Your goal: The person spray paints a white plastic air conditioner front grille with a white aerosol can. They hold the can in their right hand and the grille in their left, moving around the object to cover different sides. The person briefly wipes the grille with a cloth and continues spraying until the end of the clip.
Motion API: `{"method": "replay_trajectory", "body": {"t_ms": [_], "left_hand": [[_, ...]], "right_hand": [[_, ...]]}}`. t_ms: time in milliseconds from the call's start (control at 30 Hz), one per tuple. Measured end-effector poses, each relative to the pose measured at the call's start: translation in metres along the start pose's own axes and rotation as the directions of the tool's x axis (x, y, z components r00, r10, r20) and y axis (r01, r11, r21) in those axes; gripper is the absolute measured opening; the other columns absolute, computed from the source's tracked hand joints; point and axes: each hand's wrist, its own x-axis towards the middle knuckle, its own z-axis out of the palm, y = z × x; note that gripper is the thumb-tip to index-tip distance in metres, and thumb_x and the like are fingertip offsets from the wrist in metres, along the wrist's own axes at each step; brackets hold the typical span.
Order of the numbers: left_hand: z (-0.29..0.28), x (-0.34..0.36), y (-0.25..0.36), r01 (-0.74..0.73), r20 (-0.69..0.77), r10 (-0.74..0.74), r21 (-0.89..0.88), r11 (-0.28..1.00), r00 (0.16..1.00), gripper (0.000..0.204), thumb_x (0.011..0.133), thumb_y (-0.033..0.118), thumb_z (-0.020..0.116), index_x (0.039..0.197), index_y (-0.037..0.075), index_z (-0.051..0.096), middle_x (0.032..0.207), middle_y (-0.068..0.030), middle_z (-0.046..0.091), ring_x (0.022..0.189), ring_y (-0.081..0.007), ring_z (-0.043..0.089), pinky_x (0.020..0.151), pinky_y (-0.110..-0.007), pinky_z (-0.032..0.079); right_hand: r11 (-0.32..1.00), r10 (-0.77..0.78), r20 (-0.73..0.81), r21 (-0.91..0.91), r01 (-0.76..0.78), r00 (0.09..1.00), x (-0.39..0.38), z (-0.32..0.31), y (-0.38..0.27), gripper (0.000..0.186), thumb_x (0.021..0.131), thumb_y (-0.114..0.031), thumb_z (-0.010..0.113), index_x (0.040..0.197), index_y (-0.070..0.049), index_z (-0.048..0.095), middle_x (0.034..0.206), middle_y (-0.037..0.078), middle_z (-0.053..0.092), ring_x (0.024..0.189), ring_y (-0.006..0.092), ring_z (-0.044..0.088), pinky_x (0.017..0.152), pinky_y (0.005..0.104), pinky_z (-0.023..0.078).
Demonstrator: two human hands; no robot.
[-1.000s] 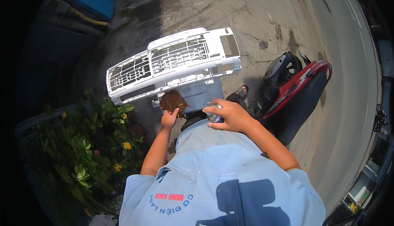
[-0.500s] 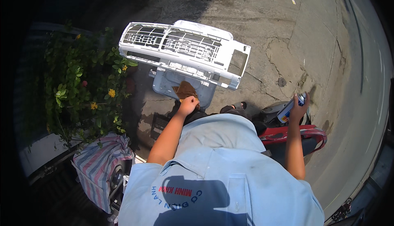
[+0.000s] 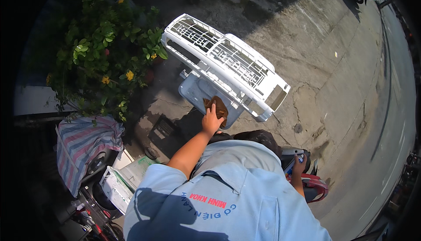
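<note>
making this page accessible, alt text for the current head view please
The left hand holds a brown cloth over a grey-blue surface beside a white slotted frame; the right hand, near a red motorbike, holds a partly hidden can.

White frame (image 3: pixel 268 84): plastic-looking, smooth; glare hides gloss level
Grey-blue table (image 3: pixel 193 90): plastic-looking, smooth top
Brown cloth (image 3: pixel 219 107), table's near edge: soft, creased, matt fabric
Shirt (image 3: pixel 247 157): matt cloth, lightly wrinkled
Striped sheet (image 3: pixel 87 140): plastic or fabric, can't tell which; crumpled
Red motorbike panel (image 3: pixel 318 183): glossy, smooth
Ground (image 3: pixel 315 83): rough, cracked, matt, concrete-looking
</note>
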Motion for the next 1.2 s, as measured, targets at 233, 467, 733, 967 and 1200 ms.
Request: {"method": "replay_trajectory", "body": {"t_ms": [233, 467, 733, 967, 1200], "left_hand": [[0.006, 0.038, -0.01, 0.035, 0.125, -0.038, 0.027, 0.999, 0.991, 0.053, 0.085, 0.032, 0.076, 0.128, 0.008, 0.057, 0.121, -0.0204, 0.06, 0.111, -0.0413, 0.062, 0.093, -0.049, 0.052], [0.027, 0.047, -0.003, 0.292, -0.004, -0.301, -0.231, 0.928, 0.954, 0.033, 0.08, 0.019, 0.077, 0.106, 0.007, 0.061, 0.094, -0.0162, 0.07, 0.092, -0.037, 0.068, 0.081, -0.044, 0.053], [0.033, 0.01, -0.022, 0.3, -0.308, -0.489, -0.497, 0.814, 0.816, 0.031, 0.083, 0.023, 0.081, 0.085, 0.004, 0.057, 0.074, -0.0117, 0.066, 0.068, -0.0239, 0.064, 0.067, -0.037, 0.05], [0.023, 0.009, 0.066, 0.407, -0.297, -0.56, -0.444, 0.798, 0.774, 0.049, 0.088, 0.03, 0.074, 0.128, 0.008, 0.058, 0.111, -0.0166, 0.069, 0.104, -0.0299, 0.066, 0.09, -0.039, 0.051], [0.099, -0.024, 0.071, 0.478, -0.239, -0.527, -0.235, 0.846, 0.816, 0.072, 0.089, 0.03, 0.071, 0.152, 0.015, 0.042, 0.159, -0.016, 0.037, 0.143, -0.0363, 0.039, 0.115, -0.044, 0.038]], "right_hand": [[0.975, 0.021, 0.156, -0.224, 0.015, 0.988, 0.011, 0.002, 0.005, 0.065, 0.079, -0.037, 0.079, 0.133, -0.008, 0.058, 0.117, 0.02, 0.069, 0.105, 0.0319, 0.067, 0.093, 0.0389, 0.05], [0.907, 0.113, 0.419, -0.414, 0.079, 0.901, 0.135, -0.018, 0.01, 0.065, 0.078, -0.042, 0.078, 0.135, -0.016, 0.058, 0.121, 0.023, 0.068, 0.108, 0.0338, 0.066, 0.093, 0.0419, 0.051], [0.944, -0.091, 0.493, -0.233, 0.232, 0.865, 0.369, -0.03, -0.062, 0.067, 0.079, -0.037, 0.081, 0.136, -0.012, 0.056, 0.106, 0.017, 0.07, 0.091, 0.0288, 0.068, 0.082, 0.0404, 0.054], [0.902, -0.153, 0.533, -0.27, 0.338, 0.832, 0.462, -0.01, -0.129, 0.07, 0.079, -0.038, 0.081, 0.138, -0.01, 0.055, 0.118, 0.019, 0.067, 0.105, 0.0295, 0.066, 0.093, 0.0407, 0.051], [0.835, -0.342, 0.704, -0.076, 0.545, 0.623, 0.407, 0.016, -0.185, 0.062, 0.084, -0.025, 0.08, 0.139, -0.01, 0.054, 0.098, 0.009, 0.067, 0.085, 0.0161, 0.064, 0.079, 0.0304, 0.052]]}}
